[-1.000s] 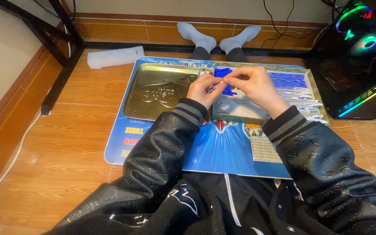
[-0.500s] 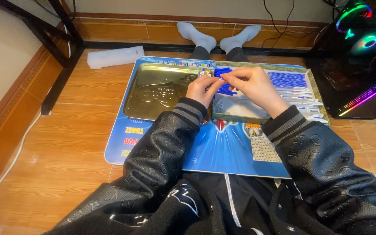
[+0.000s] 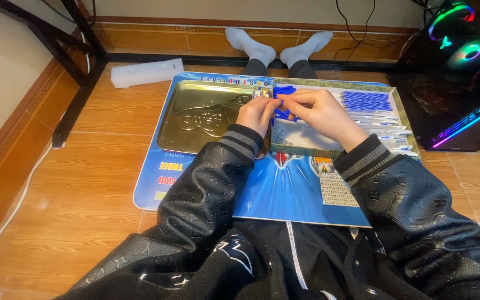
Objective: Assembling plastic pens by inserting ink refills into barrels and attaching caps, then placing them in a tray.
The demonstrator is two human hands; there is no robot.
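Note:
My left hand (image 3: 256, 111) and my right hand (image 3: 319, 113) meet over an open tin box (image 3: 301, 149) on a blue printed mat (image 3: 284, 189). Together the fingers pinch a small blue pen part (image 3: 282, 100); its exact shape is hidden by the fingers. Blue pen parts (image 3: 366, 101) lie in a bunch at the box's right, with white pen barrels (image 3: 387, 130) below them. The gold tin lid (image 3: 204, 116) lies face-up just left of my left hand.
A white foam block (image 3: 146, 73) lies on the wooden floor at the back left. A dark table leg (image 3: 76, 105) stands at the left. A lit computer case (image 3: 462, 72) stands at the right. My socked feet (image 3: 276, 47) rest beyond the mat.
Both hands stay over the box with only small finger movements on the blue part; nothing else has shifted.

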